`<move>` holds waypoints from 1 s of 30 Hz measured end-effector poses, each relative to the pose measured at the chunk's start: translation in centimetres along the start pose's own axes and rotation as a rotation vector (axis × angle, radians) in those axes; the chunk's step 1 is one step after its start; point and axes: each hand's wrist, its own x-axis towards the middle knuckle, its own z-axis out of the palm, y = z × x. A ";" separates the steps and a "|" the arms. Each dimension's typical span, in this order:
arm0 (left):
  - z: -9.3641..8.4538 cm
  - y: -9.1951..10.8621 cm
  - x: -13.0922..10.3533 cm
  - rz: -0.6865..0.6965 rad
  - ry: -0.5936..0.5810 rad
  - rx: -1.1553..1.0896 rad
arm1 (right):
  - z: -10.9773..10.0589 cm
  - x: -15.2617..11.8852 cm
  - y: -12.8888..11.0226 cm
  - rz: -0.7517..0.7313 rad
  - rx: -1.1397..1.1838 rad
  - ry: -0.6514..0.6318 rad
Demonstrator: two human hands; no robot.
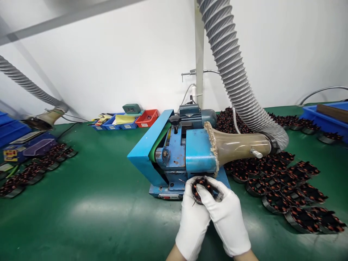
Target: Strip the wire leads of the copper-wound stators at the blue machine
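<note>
Both my hands wear white gloves and hold one motor stator (198, 194), a round black part with copper windings and thin wires sticking out. My left hand (192, 217) wraps its left side. My right hand (224, 208) grips from the right, its thumb lying over the top of the stator. The part is held at the front of a blue belt grinder (175, 152), just below its blue cover (199, 150). Whether the stator touches the machine I cannot tell, since my fingers hide its far edge.
Many stators (288, 195) stand in rows right of the grinder, and more (40, 168) lie at the left. A ribbed grey hose (231, 65) joins a brown suction funnel (239, 146). Behind are a red bin (147, 118), blue bins (111, 123) and a small clock (131, 108).
</note>
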 end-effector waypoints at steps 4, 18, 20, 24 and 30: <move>-2.2 -1.3 -2.0 -0.067 0.007 0.032 | -0.3 -2.5 1.2 0.043 -0.089 0.053; 0.3 1.2 1.2 0.012 -0.052 0.100 | 0.6 0.3 -0.6 0.046 0.007 0.003; 0.6 1.3 1.2 0.018 -0.058 0.120 | 0.6 0.4 -0.8 0.038 0.007 0.016; 0.0 1.3 0.2 0.022 -0.075 0.165 | 0.1 -0.2 -0.3 0.009 -0.035 0.043; -3.7 1.2 -3.3 0.026 -0.186 0.341 | -0.8 -5.5 4.1 -0.043 -0.094 0.146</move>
